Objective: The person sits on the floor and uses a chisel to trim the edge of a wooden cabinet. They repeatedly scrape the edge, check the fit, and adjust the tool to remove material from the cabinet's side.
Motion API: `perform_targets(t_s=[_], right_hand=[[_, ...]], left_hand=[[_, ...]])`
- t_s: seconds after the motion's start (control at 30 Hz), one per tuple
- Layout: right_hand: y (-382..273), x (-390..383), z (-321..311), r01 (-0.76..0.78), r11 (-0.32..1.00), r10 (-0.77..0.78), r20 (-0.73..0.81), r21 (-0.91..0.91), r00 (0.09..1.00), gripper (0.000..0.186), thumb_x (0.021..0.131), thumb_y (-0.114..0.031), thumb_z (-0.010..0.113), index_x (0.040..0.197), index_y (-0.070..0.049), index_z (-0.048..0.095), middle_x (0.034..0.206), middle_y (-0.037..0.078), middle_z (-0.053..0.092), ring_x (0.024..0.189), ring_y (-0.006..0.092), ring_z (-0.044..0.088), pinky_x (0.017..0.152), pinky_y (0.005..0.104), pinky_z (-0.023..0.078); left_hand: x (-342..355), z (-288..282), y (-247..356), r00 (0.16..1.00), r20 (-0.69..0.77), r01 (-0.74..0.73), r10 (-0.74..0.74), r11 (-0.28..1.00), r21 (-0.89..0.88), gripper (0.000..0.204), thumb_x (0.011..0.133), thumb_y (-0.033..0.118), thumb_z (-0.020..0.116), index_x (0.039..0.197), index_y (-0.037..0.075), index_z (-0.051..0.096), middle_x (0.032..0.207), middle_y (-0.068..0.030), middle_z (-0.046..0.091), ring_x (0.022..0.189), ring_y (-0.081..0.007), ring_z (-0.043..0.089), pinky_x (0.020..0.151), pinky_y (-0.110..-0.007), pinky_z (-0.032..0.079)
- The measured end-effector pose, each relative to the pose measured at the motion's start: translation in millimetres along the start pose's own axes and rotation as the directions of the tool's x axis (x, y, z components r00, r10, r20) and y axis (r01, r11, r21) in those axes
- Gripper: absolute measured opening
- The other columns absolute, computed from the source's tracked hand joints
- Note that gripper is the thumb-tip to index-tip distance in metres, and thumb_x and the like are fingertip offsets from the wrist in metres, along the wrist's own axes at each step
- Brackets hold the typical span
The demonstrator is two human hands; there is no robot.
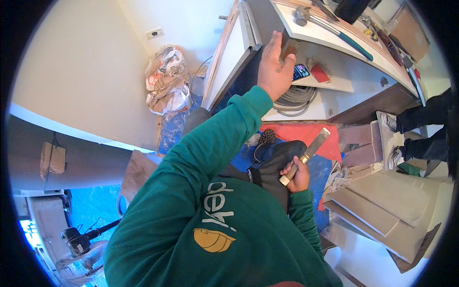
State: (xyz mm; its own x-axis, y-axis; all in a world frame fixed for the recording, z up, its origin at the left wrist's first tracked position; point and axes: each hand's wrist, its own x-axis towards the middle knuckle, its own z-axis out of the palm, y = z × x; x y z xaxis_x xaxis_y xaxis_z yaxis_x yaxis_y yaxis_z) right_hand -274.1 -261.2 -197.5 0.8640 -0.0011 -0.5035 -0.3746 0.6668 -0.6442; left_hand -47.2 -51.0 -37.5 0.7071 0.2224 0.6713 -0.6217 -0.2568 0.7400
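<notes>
My left hand (276,70) is raised with its fingers stretched out flat and thumb apart, at the front corner of a white-topped cabinet (319,29). It holds nothing; whether the palm touches the panel I cannot tell. Lower down, over my thigh, my right hand (298,176) grips a wide-bladed chisel (317,143) by its light handle, the blade pointing up and away. Inside the cabinet, near my left hand, a phone (300,72) with a lit screen and a red scrap (320,73) lie on the shelf. Below them sits a coil of grey banding (297,100).
A hammer (334,31) rests on the cabinet top among other tools. Another person's legs (425,117) stand at the right, near stacked panels (377,205). A leaning panel (229,57) and plastic bags (167,81) are at the far left. A fan (81,258) stands lower left.
</notes>
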Motion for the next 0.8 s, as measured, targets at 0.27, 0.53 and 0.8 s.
perform_targets(t_s=[0.27,0.53,0.8], right_hand=[[0.5,1.3,4.5,0.001,0.998,-0.002,-0.014,-0.065,1.000,0.019,0.096,-0.021,0.063,0.090,-0.009,0.050,0.064,0.008,0.053,0.053,0.0249,0.057,0.054,0.0442,0.053],[2.6,1.4,8.1,-0.010,0.998,0.009,-0.009,-0.068,1.000,0.020,0.096,-0.022,0.063,0.091,-0.009,0.050,0.064,0.008,0.053,0.054,0.0244,0.057,0.056,0.0438,0.053],[4.2,0.6,14.1,0.013,0.993,-0.014,-0.011,-0.114,1.000,0.017,0.096,-0.020,0.064,0.096,-0.008,0.051,0.064,0.007,0.054,0.054,0.0239,0.058,0.054,0.0437,0.054]], left_hand=[[9.8,-3.1,14.8,0.998,-0.004,0.061,-0.061,0.991,-0.121,0.061,0.093,0.011,0.062,0.148,-0.005,0.041,0.156,-0.0264,0.038,0.146,-0.0331,0.037,0.120,-0.037,0.028],[12.6,-6.7,12.6,1.000,0.005,0.005,-0.005,1.000,-0.020,0.059,0.091,0.009,0.061,0.146,-0.005,0.045,0.155,-0.0247,0.040,0.145,-0.0354,0.039,0.120,-0.038,0.028],[25.7,-29.0,8.6,0.994,0.106,-0.021,0.016,0.999,0.043,0.049,0.091,0.014,0.065,0.138,0.003,0.059,0.149,-0.0220,0.049,0.139,-0.0337,0.048,0.115,-0.038,0.037]])
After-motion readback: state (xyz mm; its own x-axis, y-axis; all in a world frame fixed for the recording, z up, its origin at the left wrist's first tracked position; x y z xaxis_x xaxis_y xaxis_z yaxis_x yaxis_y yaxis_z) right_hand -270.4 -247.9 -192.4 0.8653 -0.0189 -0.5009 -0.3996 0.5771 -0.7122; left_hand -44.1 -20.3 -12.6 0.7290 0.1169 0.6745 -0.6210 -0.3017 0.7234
